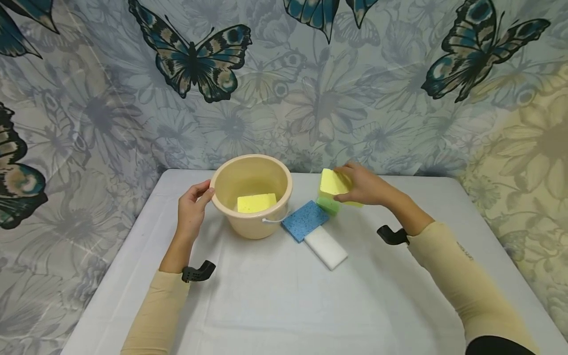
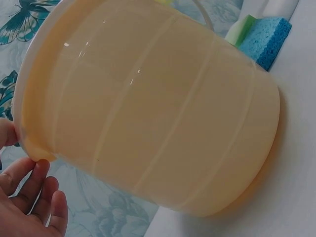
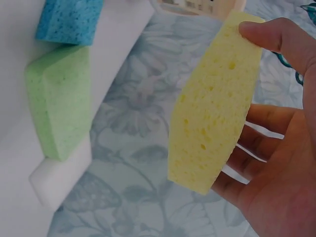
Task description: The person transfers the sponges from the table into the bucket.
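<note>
My left hand [image 1: 192,207] pinches the rim of a cream plastic bucket [image 1: 248,229] from its left side, thumb and fingertips at the lip. Inside the bucket lies a yellow sponge [image 1: 256,203]. In the air right of the bucket, my right hand [image 1: 367,185] holds another yellow sponge [image 3: 212,108], thumb on one side and fingers on the other. Below it on the table is a green sponge [image 1: 328,205], partly hidden in the head view. A speckled blue sponge [image 1: 305,220] lies beside the bucket, and a white sponge [image 1: 326,247] touches its front corner.
White cloth covers the table [image 1: 284,301]. A butterfly-patterned fabric [image 1: 328,108] hangs behind it and along the sides. The bucket's wire handle [image 1: 274,220] hangs on its right side. Past the green sponge in the right wrist view, a white block [image 3: 64,175] shows.
</note>
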{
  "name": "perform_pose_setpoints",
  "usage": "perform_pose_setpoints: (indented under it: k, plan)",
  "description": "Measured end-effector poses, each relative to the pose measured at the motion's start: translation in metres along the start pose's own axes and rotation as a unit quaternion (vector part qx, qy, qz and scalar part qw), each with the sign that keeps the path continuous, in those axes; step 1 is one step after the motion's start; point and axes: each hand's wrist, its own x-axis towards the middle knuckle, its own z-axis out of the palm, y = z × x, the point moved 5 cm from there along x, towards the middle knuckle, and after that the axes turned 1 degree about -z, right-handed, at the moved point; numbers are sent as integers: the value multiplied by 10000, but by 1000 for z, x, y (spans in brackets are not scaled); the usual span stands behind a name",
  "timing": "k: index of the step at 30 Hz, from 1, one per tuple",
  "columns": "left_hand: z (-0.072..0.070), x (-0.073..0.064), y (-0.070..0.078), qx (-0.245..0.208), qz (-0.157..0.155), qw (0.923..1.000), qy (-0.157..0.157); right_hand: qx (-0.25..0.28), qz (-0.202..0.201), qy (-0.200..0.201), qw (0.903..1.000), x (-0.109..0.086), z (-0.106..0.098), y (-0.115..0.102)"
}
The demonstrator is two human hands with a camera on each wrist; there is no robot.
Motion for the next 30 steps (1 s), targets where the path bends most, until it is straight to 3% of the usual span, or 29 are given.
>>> perform_pose_setpoints:
  k: [14,30]
  plan:
    - [0,1,-2,-37,-45,10000,70,26,-235,103,9997,32,-24,-21]
    - [0,1,-2,-91,42,9999,54,137,-378,75,9992,71,-38,-65]
